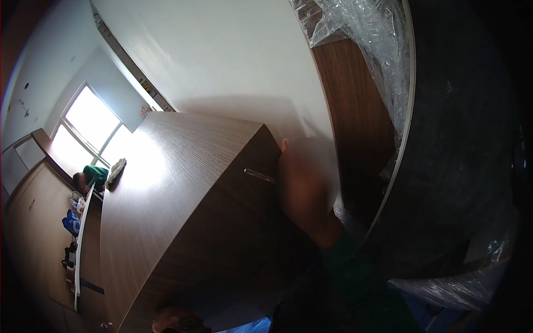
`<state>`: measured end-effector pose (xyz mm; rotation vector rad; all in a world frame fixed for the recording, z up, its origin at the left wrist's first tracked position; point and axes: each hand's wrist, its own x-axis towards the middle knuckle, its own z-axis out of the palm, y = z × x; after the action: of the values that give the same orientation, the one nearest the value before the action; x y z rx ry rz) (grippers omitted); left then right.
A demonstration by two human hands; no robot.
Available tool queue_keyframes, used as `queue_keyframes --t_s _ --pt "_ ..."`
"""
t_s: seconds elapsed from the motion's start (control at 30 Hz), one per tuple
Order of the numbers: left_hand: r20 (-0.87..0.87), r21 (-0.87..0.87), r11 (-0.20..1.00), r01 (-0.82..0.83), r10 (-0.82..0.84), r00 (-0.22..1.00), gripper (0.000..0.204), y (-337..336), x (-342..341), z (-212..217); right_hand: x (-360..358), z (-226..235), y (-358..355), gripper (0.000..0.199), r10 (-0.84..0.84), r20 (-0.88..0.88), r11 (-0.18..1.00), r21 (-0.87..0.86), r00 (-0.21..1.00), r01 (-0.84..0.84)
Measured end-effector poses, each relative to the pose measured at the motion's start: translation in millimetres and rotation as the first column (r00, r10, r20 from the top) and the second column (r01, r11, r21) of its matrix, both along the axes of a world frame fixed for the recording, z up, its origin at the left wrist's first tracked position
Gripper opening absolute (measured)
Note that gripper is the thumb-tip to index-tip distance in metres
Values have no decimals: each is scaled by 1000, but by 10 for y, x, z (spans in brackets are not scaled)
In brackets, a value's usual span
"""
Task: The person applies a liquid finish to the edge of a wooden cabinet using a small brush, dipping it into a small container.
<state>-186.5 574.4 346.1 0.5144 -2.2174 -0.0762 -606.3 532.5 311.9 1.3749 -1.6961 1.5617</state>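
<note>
A large brown wood-grain cabinet or box [183,161] lies tilted before me, its broad top lit by window glare and its near side dark. At its right end is my right hand [306,186], in a green sleeve; it is blurred and its grip cannot be made out. A short, clear, rod-like piece [259,175] shows against the dark side, just left of that hand; what it is I cannot tell. Low at the bottom edge, my left hand [173,320] is in shadow by the cabinet's lower edge, its fingers mostly hidden.
Behind the cabinet rises a white wall [233,61]. To the right are a brown panel [355,94], clear plastic wrap [372,33] and a dark board [461,139]. Far left, a person in green [95,176] bends near a bright window [91,119]; a blue bag [72,223] is nearby.
</note>
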Motion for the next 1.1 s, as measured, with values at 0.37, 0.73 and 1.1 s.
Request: queue_keyframes --t_s 0.37,0.73,1.1 --pt "-55 48 996 78 -76 996 49 72 -200 38 41 -41 6 57 43 28 996 -78 999 -41" --pt "-498 622 459 634 -392 773 29 -162 269 -206 -90 -122 516 56 73 57 982 -179 996 -62" --pt "-41 58 963 262 -260 965 57 -289 444 -341 91 -69 210 12 674 546 728 -608 498 -317"
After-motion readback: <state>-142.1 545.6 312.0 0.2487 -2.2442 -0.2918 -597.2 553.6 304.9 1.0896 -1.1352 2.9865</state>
